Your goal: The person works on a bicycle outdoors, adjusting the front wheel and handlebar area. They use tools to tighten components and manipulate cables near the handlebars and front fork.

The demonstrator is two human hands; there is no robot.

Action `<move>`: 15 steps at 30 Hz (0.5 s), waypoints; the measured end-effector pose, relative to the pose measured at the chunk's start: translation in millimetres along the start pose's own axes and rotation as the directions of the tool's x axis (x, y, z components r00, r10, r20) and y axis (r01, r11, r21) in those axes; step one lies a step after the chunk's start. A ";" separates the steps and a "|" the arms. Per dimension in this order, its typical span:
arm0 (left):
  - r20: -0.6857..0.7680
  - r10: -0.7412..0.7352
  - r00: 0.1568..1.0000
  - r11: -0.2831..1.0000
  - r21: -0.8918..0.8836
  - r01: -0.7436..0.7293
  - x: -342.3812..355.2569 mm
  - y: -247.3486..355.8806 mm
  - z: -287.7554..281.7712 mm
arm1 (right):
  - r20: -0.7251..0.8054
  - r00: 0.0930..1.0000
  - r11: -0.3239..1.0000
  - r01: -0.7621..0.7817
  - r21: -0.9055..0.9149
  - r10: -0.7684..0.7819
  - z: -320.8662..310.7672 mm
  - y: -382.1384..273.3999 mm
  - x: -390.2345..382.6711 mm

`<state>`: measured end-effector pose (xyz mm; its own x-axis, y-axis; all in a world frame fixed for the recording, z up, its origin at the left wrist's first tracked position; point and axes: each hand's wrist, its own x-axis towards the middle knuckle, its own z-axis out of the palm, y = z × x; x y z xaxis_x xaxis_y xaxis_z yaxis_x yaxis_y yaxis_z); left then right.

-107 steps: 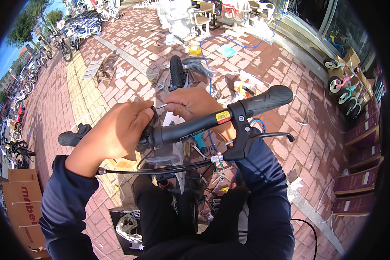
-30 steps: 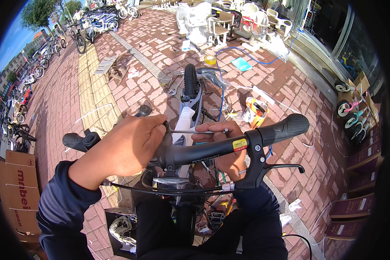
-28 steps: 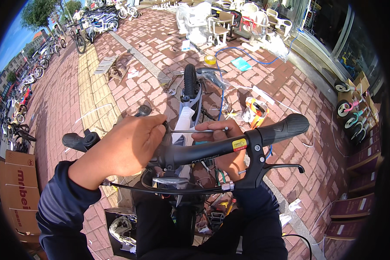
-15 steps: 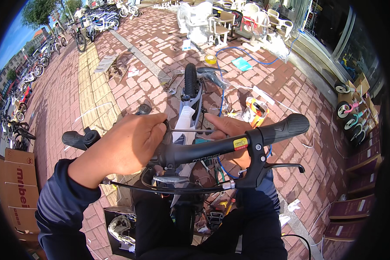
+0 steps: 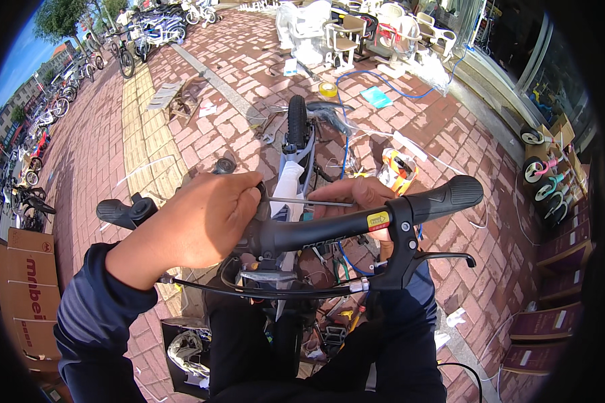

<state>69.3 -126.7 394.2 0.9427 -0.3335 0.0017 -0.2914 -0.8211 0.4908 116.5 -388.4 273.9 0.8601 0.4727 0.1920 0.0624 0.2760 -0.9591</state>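
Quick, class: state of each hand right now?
Left hand: closed at the handlebar; anything held is hidden.
Right hand: at the thin metal rod; grip unclear.

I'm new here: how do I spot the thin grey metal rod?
Find the thick black bicycle handlebar across the middle. Just above it, the thin grey metal rod runs from the bare left hand to the bare right hand. It is straight and slimmer than the handlebar.

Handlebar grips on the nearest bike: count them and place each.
2: the right grip on the right end of the handlebar, the left grip on its left end, beyond the left hand. Both ends show; none is hidden.
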 end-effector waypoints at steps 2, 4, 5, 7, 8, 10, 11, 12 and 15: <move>0.025 -0.033 0.999 0.999 0.014 0.032 0.1 1.0 -1.1 | -0.004 0.994 0.985 0.110 -0.133 -0.111 -2.8 1.5 6.1; 0.091 -0.092 0.992 0.995 0.037 0.089 0.3 1.8 -2.6 | 0.123 0.989 0.991 0.091 -0.103 -0.078 -15.3 4.5 18.8; 0.056 -0.062 0.997 0.998 0.021 0.060 0.7 2.4 -1.9 | 0.183 0.981 0.995 0.080 -0.063 -0.067 -21.6 8.8 26.1; -0.015 -0.002 1.000 1.000 -0.008 0.002 1.5 3.2 -0.4 | 0.214 0.976 0.999 0.034 0.014 -0.036 -33.8 18.8 39.5; 0.004 -0.016 1.000 1.000 -0.014 0.016 1.6 3.2 -0.2 | 0.232 0.972 0.998 0.022 0.060 -0.035 -38.6 23.7 42.8; 0.031 -0.040 0.999 0.999 -0.019 0.040 1.5 2.6 -0.4 | 0.191 0.979 0.993 -0.090 0.082 0.073 -47.4 29.9 42.6; 0.028 -0.038 0.999 0.999 -0.033 0.039 1.3 2.2 -0.2 | 0.177 0.976 0.986 -0.143 0.091 0.125 -49.3 32.3 41.7; 0.013 -0.032 0.999 0.999 -0.040 0.032 1.0 1.7 0.0 | 0.181 0.981 0.985 -0.101 0.139 0.075 -48.7 35.1 39.0; 0.003 -0.032 0.999 0.999 -0.036 0.032 0.4 -0.2 0.3 | 0.163 0.986 0.972 -0.009 0.234 -0.030 -41.6 40.1 23.9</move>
<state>69.7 -126.9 393.8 0.9511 -0.3084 -0.0166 -0.2548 -0.8140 0.5220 160.6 -400.8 231.3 0.7640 0.5941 0.2515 -0.0657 0.4596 -0.8857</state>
